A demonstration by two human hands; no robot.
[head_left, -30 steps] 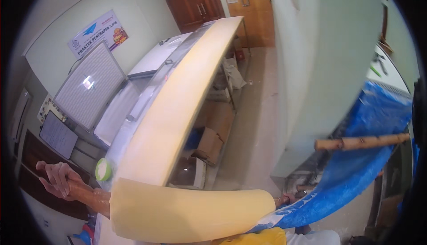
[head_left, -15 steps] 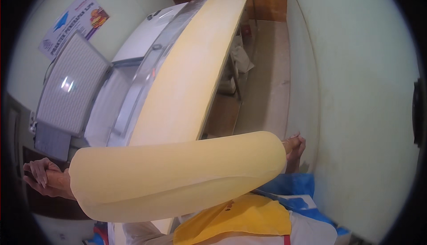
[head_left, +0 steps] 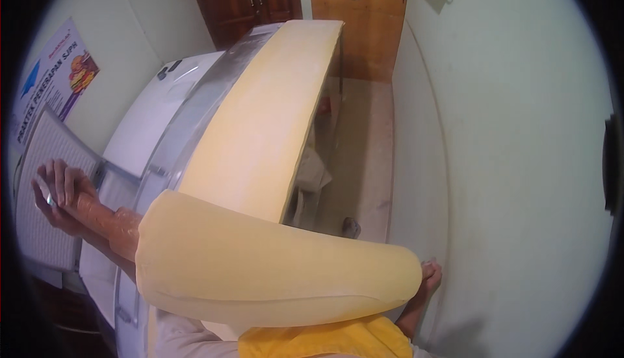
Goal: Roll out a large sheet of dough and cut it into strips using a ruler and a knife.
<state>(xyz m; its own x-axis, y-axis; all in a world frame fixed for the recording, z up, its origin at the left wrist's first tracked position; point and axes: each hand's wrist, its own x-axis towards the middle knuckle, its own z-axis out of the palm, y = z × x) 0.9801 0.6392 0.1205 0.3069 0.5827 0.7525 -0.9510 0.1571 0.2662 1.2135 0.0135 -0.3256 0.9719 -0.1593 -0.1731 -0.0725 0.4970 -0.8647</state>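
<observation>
A thick pale yellow sheet of what looks like dough (head_left: 273,267) is wrapped round a wooden pole (head_left: 120,221) and crosses in front of my body. My left hand (head_left: 68,199) is closed on the pole's left end, past the roll's edge. My right hand (head_left: 429,275) grips the other end at the right, partly hidden by the roll. Beyond, a long strip of the same pale sheet (head_left: 247,111) covers a long table stretching away from me.
A steel strip (head_left: 185,117), a white chest unit (head_left: 143,117) and a raised lid (head_left: 42,176) line the left. A pale wall (head_left: 507,163) stands close on the right. A narrow floor aisle (head_left: 370,156) leads toward a wooden door (head_left: 357,39). A pale bag (head_left: 312,173) lies under the table.
My view has swung right, away from the blue plastic and toward the aisle and wall. Since half a second ago, the roll's left end has risen and its right end has dropped.
</observation>
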